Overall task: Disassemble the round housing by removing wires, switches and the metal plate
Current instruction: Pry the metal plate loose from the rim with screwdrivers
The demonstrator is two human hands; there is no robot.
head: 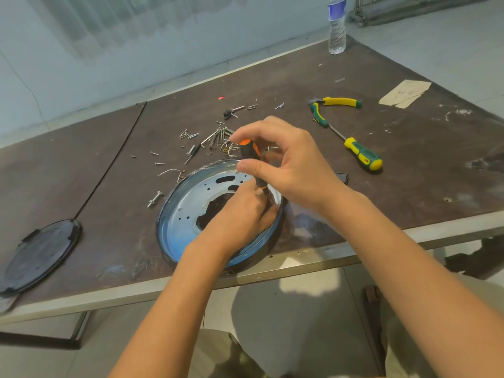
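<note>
Near the front edge of the table (368,77), round housing (161,230) with metal plate (185,214) seated. Right hand (289,159) grips screwdriver (249,151); left hand (240,216) by its tip, grip unclear. Likely step: unscrewing plate; next calls for steady downward turning.

You have one view only, worn on your head and aimed forward and down over the surface (381,186). It sits close: your arms run in from the bottom edge, and the round housing (174,227) lies near mid-frame. The wide lens reaches the far corner with the water bottle (337,28) and takes in the floor (300,309) beneath the near edge.
</note>
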